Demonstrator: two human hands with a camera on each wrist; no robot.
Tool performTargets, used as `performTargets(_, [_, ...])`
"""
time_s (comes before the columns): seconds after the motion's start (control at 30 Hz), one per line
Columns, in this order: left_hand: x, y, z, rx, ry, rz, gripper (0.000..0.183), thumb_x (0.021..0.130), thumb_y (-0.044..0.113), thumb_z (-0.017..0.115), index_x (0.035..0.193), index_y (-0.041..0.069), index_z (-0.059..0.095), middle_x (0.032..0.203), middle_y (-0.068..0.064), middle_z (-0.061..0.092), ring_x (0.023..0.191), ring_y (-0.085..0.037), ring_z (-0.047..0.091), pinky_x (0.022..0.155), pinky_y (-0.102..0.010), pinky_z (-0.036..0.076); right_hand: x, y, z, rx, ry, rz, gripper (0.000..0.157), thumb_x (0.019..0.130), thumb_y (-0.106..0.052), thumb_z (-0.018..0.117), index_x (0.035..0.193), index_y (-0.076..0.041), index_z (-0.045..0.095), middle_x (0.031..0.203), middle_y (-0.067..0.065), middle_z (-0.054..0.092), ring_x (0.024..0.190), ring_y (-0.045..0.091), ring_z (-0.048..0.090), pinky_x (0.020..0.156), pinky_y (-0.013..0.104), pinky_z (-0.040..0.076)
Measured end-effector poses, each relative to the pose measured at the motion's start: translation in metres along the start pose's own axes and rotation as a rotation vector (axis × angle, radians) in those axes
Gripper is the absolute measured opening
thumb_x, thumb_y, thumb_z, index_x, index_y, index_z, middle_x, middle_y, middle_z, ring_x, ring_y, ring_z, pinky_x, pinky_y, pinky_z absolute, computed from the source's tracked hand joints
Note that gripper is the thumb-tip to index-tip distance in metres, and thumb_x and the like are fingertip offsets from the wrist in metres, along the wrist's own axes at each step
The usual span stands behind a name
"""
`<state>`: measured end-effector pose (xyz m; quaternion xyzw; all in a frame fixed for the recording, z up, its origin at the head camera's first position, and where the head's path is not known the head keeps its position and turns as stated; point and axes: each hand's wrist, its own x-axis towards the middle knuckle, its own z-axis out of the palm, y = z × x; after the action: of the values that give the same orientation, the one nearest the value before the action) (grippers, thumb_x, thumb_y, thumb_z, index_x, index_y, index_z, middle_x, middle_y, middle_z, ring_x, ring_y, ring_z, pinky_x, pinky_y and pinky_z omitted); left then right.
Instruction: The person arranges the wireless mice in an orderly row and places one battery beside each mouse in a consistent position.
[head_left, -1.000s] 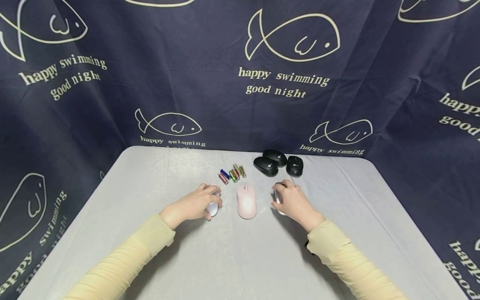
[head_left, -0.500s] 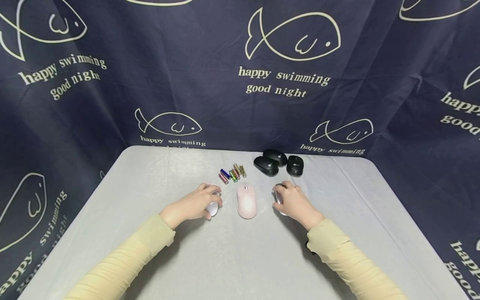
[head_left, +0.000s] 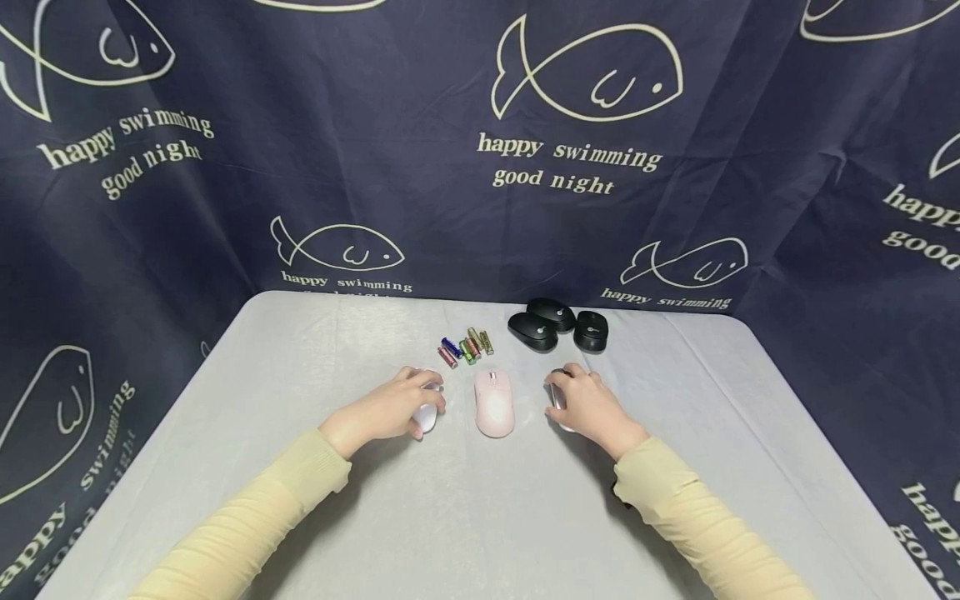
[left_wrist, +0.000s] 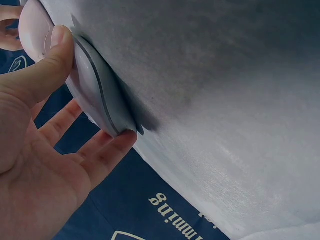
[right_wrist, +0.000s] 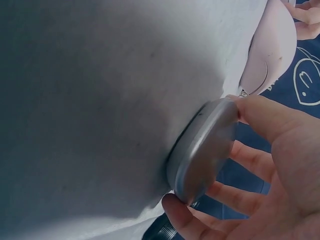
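Observation:
My left hand (head_left: 386,407) holds a white computer mouse (head_left: 425,418) on the table, thumb at one end and fingertips along the other side. The left wrist view shows a dark seam along the side of this mouse (left_wrist: 92,82). My right hand (head_left: 592,408) grips a silver-grey computer mouse (head_left: 557,397) between thumb and fingers; its smooth, shiny top (right_wrist: 212,147) shows in the right wrist view. In the head view both mice are partly covered by the hands. A pink mouse (head_left: 494,408) lies between the two hands, touched by neither.
Several small batteries (head_left: 471,344) in blue, red, green and gold lie grouped behind the pink mouse. Three black mice (head_left: 591,332) sit near the back edge of the table (head_left: 465,517), right of the batteries. A dark blue curtain (head_left: 450,167) hangs behind the table.

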<state>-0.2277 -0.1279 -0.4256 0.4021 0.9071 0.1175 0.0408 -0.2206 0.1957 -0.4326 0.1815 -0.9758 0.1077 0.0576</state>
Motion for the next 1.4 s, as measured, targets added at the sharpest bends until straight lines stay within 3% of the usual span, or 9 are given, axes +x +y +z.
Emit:
performTargets(0.5, [0.001,-0.003,0.002,0.015,-0.001,0.003,0.042,0.064,0.021,0.083,0.103,0.018,0.067,0.133,-0.013,0.049,0.118,-0.039,0.043,0.1,-0.048,0.038,0.0,-0.001,0.0,-0.031,-0.029,0.019,0.047,0.074,-0.028,0.078,0.114,-0.008,0.064,0.118,0.022,0.055,0.092,0.045,0.056,0.077,0.051,0.049])
performTargets(0.93, [0.001,-0.002,0.0,0.011,-0.003,0.003,0.042,0.065,0.02,0.083,0.104,0.017,0.067,0.133,-0.014,0.049,0.117,-0.039,0.043,0.099,-0.048,0.038,0.003,-0.001,-0.008,-0.042,-0.055,-0.025,0.048,0.073,-0.03,0.079,0.114,-0.009,0.064,0.114,0.02,0.057,0.083,0.042,0.06,0.069,0.049,0.05])
performTargets(1.23, [0.001,-0.003,0.002,0.008,-0.005,0.002,0.042,0.065,0.021,0.083,0.104,0.017,0.067,0.133,-0.013,0.049,0.117,-0.039,0.043,0.099,-0.048,0.038,0.009,0.002,-0.017,-0.058,-0.095,0.016,0.057,0.076,-0.032,0.076,0.125,-0.008,0.059,0.129,0.025,0.051,0.1,0.049,0.057,0.076,0.057,0.049])
performTargets(1.4, [0.001,-0.003,0.003,0.013,-0.002,0.004,0.042,0.065,0.021,0.083,0.103,0.018,0.067,0.133,-0.013,0.049,0.116,-0.038,0.043,0.098,-0.047,0.039,0.013,0.005,-0.022,-0.074,-0.06,0.011,0.058,0.077,-0.032,0.075,0.126,-0.008,0.058,0.13,0.025,0.051,0.101,0.051,0.057,0.075,0.057,0.05])
